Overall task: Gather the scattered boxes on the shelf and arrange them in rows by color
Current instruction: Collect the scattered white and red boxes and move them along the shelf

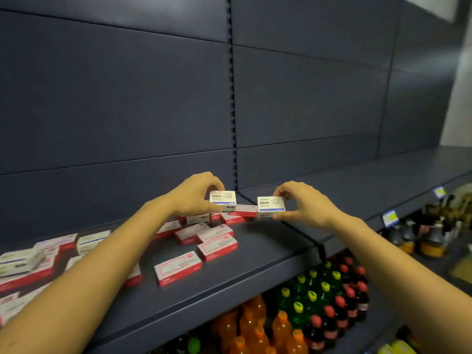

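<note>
Fingers of your left hand [196, 194] pinch one white box [222, 200], and your right hand [305, 204] pinches another white box [270, 207], both lifted above the shelf [268, 254]. Below, red boxes [217, 247] lie scattered at odd angles with no rows visible, so most sorting looks undone.

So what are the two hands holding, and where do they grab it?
Each holds a small white box with a blue stripe. The left hand pinches its box by top and bottom edges; the right hand pinches its box likewise.
</note>
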### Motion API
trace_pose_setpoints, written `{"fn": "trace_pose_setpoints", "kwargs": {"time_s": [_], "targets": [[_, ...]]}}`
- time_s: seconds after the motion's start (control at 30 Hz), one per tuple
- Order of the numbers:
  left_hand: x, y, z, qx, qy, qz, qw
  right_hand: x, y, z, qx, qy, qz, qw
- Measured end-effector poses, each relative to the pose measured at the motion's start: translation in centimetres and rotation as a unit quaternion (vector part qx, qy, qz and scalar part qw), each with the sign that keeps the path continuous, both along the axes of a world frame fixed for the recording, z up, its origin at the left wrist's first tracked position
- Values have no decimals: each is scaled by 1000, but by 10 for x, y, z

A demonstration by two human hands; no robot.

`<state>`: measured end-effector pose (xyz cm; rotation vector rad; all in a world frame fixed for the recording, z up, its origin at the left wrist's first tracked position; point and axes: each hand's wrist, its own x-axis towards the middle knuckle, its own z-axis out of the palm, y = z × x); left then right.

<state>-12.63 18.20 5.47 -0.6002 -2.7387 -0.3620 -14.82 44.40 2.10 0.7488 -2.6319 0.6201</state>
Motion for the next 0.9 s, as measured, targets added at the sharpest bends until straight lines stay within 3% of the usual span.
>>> {"fn": "trace_pose_setpoints", "kwargs": {"time_s": [0.43,0.9], "targets": [[-50,213,-28,52,21,-47,997,-23,226,-9,21,-25,-73,997],[-120,301,-51,55,-7,-5,998,-95,307,-11,19,-29,-34,999]]}}
